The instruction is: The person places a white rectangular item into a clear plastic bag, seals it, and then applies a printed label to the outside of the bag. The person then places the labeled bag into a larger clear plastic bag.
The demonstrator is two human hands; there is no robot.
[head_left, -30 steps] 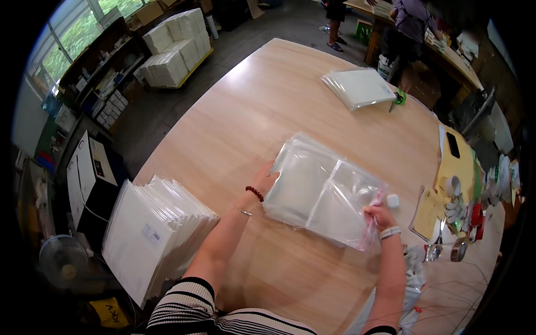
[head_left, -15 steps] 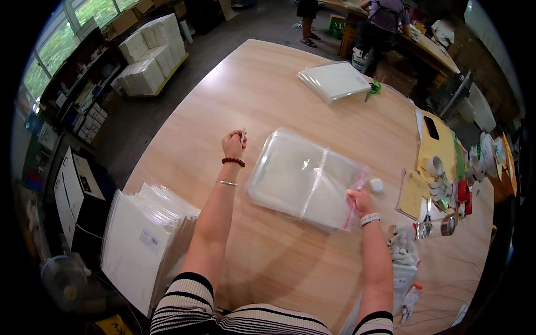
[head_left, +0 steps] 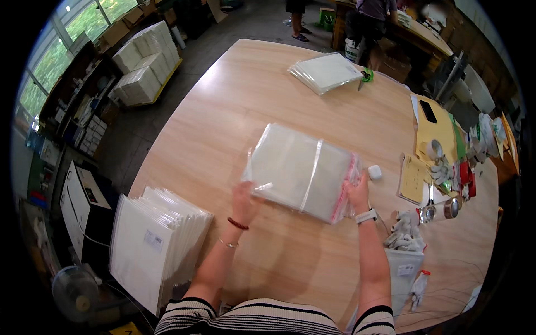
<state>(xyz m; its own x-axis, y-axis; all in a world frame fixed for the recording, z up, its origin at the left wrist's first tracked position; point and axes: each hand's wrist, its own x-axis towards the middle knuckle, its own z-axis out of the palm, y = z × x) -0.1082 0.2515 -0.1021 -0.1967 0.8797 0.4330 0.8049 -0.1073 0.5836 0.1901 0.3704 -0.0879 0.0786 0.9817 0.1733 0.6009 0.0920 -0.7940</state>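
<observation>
A stack of clear plastic bags (head_left: 298, 170) with a red-edged flap lies in the middle of the wooden table (head_left: 234, 106). My left hand (head_left: 244, 200) rests at the stack's near left corner, fingers touching its edge. My right hand (head_left: 357, 192) presses on the near right corner, by the red strip. A small white object (head_left: 374, 172) sits just beyond my right hand.
Upright white packets (head_left: 159, 240) stand at the table's left edge. Another pile of clear bags (head_left: 325, 71) lies at the far side. Yellow envelopes (head_left: 432, 131), gloves (head_left: 403, 231) and small items crowd the right. A person (head_left: 371, 11) stands beyond the table.
My left hand has come back from the bare wood on the left to the stack's near left corner. The stack now lies squarer in front of me.
</observation>
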